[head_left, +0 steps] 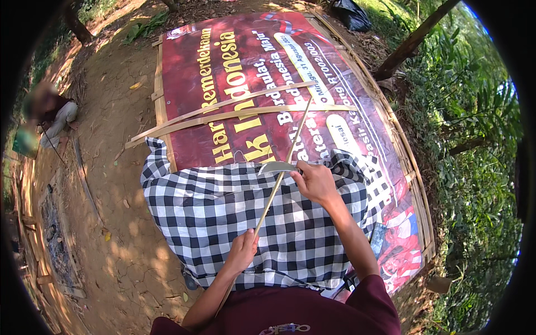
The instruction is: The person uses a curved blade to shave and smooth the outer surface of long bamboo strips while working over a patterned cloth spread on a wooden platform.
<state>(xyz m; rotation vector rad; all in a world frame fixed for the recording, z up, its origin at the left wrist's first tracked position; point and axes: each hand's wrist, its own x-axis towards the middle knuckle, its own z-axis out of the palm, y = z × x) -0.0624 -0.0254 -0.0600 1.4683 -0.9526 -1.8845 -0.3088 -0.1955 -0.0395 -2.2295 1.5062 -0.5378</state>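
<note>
While the left hand [242,251] grips a long, thin, pale wooden strip [272,195] slanting from seven to one o'clock over black-and-white checked cloth [209,223], the right hand [316,183], nearer the crossing, grips a curved grey metal blade [277,167] reaching across it toward nine o'clock.

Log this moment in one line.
left grip: slim bamboo strip; right grip: curved knife, crossing strip; beneath: checkered cloth; ahead: two bowed slats on maroon banner
</note>
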